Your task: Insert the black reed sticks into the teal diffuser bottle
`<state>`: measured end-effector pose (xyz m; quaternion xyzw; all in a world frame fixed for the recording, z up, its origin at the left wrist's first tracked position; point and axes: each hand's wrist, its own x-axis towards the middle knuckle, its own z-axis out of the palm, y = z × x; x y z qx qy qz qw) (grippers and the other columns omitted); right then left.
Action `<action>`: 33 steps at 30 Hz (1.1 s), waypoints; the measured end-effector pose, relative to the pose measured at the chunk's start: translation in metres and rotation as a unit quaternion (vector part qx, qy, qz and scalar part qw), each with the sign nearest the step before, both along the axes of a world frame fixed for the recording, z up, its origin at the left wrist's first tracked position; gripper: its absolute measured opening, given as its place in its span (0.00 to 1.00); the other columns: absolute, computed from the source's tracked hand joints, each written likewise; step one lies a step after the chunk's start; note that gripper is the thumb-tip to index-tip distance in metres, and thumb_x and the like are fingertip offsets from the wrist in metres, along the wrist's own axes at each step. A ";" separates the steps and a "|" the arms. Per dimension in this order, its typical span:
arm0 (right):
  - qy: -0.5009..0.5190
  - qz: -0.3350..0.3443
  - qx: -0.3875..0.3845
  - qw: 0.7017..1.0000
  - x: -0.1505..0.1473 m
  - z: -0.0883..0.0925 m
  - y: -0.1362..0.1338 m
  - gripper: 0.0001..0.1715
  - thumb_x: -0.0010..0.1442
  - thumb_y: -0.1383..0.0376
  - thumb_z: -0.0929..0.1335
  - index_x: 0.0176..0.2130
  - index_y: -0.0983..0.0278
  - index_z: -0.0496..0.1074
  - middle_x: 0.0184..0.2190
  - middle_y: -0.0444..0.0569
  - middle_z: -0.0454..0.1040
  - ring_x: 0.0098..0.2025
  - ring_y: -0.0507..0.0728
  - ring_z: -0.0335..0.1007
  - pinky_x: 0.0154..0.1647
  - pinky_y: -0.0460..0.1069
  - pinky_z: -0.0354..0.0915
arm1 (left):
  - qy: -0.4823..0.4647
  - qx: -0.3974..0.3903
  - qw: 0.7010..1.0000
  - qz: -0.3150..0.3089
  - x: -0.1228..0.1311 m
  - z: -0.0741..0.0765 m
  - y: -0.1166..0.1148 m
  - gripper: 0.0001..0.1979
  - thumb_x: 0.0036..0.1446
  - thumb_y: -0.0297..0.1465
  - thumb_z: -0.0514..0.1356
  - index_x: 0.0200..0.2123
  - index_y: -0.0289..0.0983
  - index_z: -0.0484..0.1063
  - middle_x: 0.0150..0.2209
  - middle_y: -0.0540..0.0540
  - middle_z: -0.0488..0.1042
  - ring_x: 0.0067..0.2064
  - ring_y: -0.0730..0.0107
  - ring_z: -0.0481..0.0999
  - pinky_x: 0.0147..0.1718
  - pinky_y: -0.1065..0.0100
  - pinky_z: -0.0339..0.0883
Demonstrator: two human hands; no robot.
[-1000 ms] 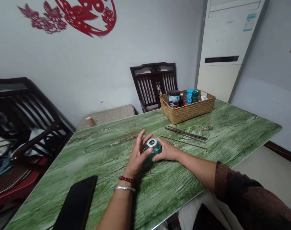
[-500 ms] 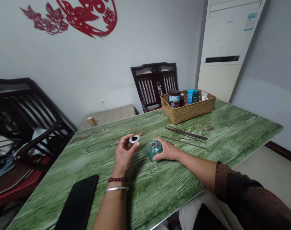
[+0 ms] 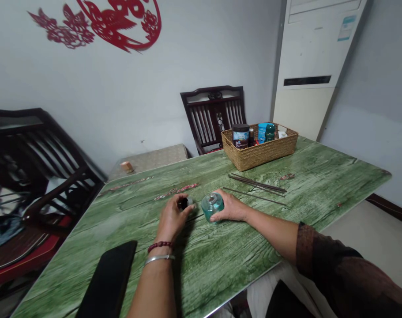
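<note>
Since the frame half a second ago, the left hand (image 3: 172, 217) has come down toward the green wood-grain counter (image 3: 220, 265), and the small round silver cap with a dark centre (image 3: 189, 202) has tipped with it; the right hand (image 3: 233, 206) has hardly moved.

Head view, the only one I have: I see the left hand partly curled, the cap pinched between thumb and fingers. Whether the cap touches the counter I cannot tell. Just to its right, the squat teal see-through bottle, apparently glass (image 3: 210, 206), stands upright with its neck bare, and the right hand is wrapped round its far right side, thumb in front.

My main worry would be the bottle. It is uncapped and looks smooth, so a slack grip or a knock from the left hand could tilt it and let any liquid run out; I can't judge how full it is. The cap is another risk: released while tilted, it might roll across the glossy surface.

Thin dark brown sticks (image 3: 258, 184) lie beyond the right forearm, one loose stick (image 3: 253, 196) nearest it; a careless sweep of that arm could scatter them. A large spill might even reach the flat black slab, probably a phone (image 3: 108, 278), beside the left forearm.
</note>
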<state>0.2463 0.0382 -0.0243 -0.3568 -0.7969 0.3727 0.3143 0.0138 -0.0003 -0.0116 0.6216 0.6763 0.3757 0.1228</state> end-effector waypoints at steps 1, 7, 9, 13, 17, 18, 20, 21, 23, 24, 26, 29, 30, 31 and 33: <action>-0.001 -0.001 0.000 1.000 0.000 0.000 0.000 0.47 0.40 0.58 0.82 0.55 0.63 0.66 0.47 0.49 0.77 0.49 0.61 0.73 0.50 0.52 0.65 | 0.031 -0.005 0.999 0.006 -0.001 0.000 0.000 0.20 0.52 0.37 0.64 0.48 0.38 0.73 0.43 0.38 0.79 0.43 0.53 0.79 0.44 0.55 0.71; -0.011 0.000 -0.004 1.000 0.000 0.000 0.001 0.48 0.40 0.57 0.82 0.56 0.62 0.66 0.48 0.49 0.77 0.50 0.61 0.73 0.50 0.53 0.66 | 0.233 -0.059 0.968 0.066 -0.008 -0.005 -0.005 0.20 0.56 0.37 0.61 0.51 0.39 0.77 0.50 0.33 0.78 0.52 0.42 0.75 0.49 0.48 0.68; -0.010 0.000 -0.004 1.000 0.000 -0.001 0.000 0.49 0.40 0.57 0.82 0.57 0.63 0.65 0.48 0.51 0.77 0.50 0.62 0.74 0.51 0.53 0.66 | 0.243 -0.070 0.964 0.087 -0.006 -0.003 -0.007 0.21 0.59 0.41 0.59 0.52 0.39 0.78 0.51 0.31 0.76 0.53 0.37 0.74 0.49 0.43 0.67; -0.013 0.011 -0.010 1.000 0.002 0.000 0.001 0.54 0.40 0.57 0.82 0.61 0.63 0.63 0.53 0.53 0.76 0.54 0.64 0.72 0.56 0.56 0.65 | 0.067 0.024 0.997 0.028 0.006 0.007 -0.007 0.27 0.62 0.49 0.54 0.56 0.39 0.74 0.53 0.34 0.75 0.54 0.43 0.74 0.53 0.43 0.67; -0.001 0.058 0.002 0.998 0.017 0.014 0.008 0.59 0.42 0.58 0.81 0.66 0.63 0.59 0.62 0.58 0.69 0.62 0.64 0.67 0.61 0.56 0.63 | -0.198 0.059 0.967 -0.150 0.023 0.005 -0.004 0.38 0.55 0.56 0.60 0.61 0.38 0.65 0.57 0.34 0.72 0.60 0.48 0.72 0.57 0.50 0.67; 0.000 0.060 0.011 0.998 0.024 0.019 0.011 0.55 0.44 0.59 0.80 0.66 0.63 0.61 0.62 0.58 0.69 0.61 0.62 0.69 0.59 0.55 0.64 | -0.237 0.050 0.954 -0.179 0.028 0.002 -0.003 0.42 0.52 0.56 0.63 0.63 0.38 0.62 0.59 0.33 0.71 0.62 0.47 0.71 0.58 0.50 0.66; -0.032 0.023 0.045 0.998 0.041 0.031 0.017 0.42 0.49 0.63 0.77 0.61 0.63 0.67 0.56 0.55 0.75 0.55 0.60 0.73 0.55 0.53 0.67 | -0.278 0.026 0.936 -0.213 0.036 -0.004 -0.002 0.51 0.46 0.55 0.68 0.67 0.37 0.56 0.61 0.29 0.69 0.64 0.45 0.68 0.60 0.48 0.64; -0.073 -0.018 0.068 0.995 0.050 0.036 0.019 0.34 0.51 0.64 0.76 0.56 0.63 0.72 0.51 0.53 0.78 0.51 0.59 0.75 0.52 0.52 0.68 | -0.281 0.013 0.934 -0.222 0.040 -0.006 -0.002 0.54 0.44 0.53 0.70 0.68 0.37 0.54 0.62 0.29 0.68 0.65 0.44 0.67 0.61 0.48 0.63; -0.202 -0.103 0.103 0.968 0.068 0.044 0.024 0.20 0.52 0.63 0.75 0.46 0.62 0.78 0.43 0.52 0.80 0.47 0.61 0.76 0.49 0.53 0.68 | -0.252 -0.010 0.941 -0.225 0.046 -0.008 -0.004 0.57 0.41 0.48 0.73 0.69 0.37 0.52 0.62 0.29 0.68 0.66 0.44 0.67 0.63 0.47 0.60; -0.266 -0.134 0.109 0.948 0.075 0.047 0.026 0.16 0.52 0.62 0.75 0.42 0.62 0.79 0.41 0.52 0.81 0.46 0.63 0.77 0.48 0.53 0.67 | -0.226 -0.018 0.949 -0.221 0.048 -0.008 -0.005 0.56 0.41 0.46 0.74 0.69 0.37 0.52 0.62 0.30 0.69 0.65 0.44 0.68 0.63 0.47 0.60; -0.360 -0.166 0.096 0.913 0.086 0.048 0.028 0.13 0.52 0.58 0.75 0.39 0.60 0.81 0.40 0.52 0.82 0.46 0.64 0.77 0.46 0.52 0.67 | -0.177 -0.025 0.961 -0.211 0.051 -0.005 -0.008 0.54 0.40 0.44 0.74 0.68 0.37 0.56 0.61 0.32 0.70 0.63 0.44 0.70 0.63 0.48 0.60; -0.421 -0.170 0.066 0.888 0.091 0.045 0.030 0.15 0.51 0.56 0.75 0.39 0.58 0.82 0.41 0.51 0.83 0.46 0.62 0.78 0.43 0.49 0.67 | -0.141 -0.032 0.966 -0.213 0.053 0.000 -0.011 0.48 0.42 0.44 0.73 0.65 0.37 0.60 0.59 0.35 0.73 0.60 0.46 0.73 0.62 0.48 0.62; -0.431 -0.168 0.058 0.885 0.090 0.044 0.030 0.14 0.51 0.56 0.74 0.39 0.58 0.82 0.41 0.51 0.83 0.46 0.62 0.78 0.42 0.48 0.67 | -0.137 -0.035 0.966 -0.216 0.053 0.002 -0.012 0.47 0.43 0.44 0.72 0.64 0.37 0.61 0.58 0.35 0.73 0.59 0.47 0.74 0.62 0.48 0.63; -0.437 -0.166 0.051 0.883 0.090 0.043 0.030 0.14 0.51 0.57 0.74 0.39 0.58 0.82 0.41 0.51 0.83 0.46 0.61 0.78 0.42 0.48 0.67 | -0.136 -0.037 0.965 -0.219 0.054 0.003 -0.012 0.45 0.44 0.43 0.72 0.64 0.38 0.62 0.58 0.36 0.74 0.59 0.47 0.74 0.62 0.48 0.63; -0.438 -0.167 0.049 0.882 0.087 0.042 0.029 0.12 0.52 0.60 0.73 0.39 0.58 0.82 0.41 0.52 0.83 0.46 0.61 0.78 0.42 0.47 0.67 | -0.138 -0.037 0.965 -0.222 0.054 0.005 -0.012 0.44 0.43 0.43 0.72 0.62 0.38 0.63 0.56 0.36 0.75 0.57 0.48 0.75 0.61 0.48 0.64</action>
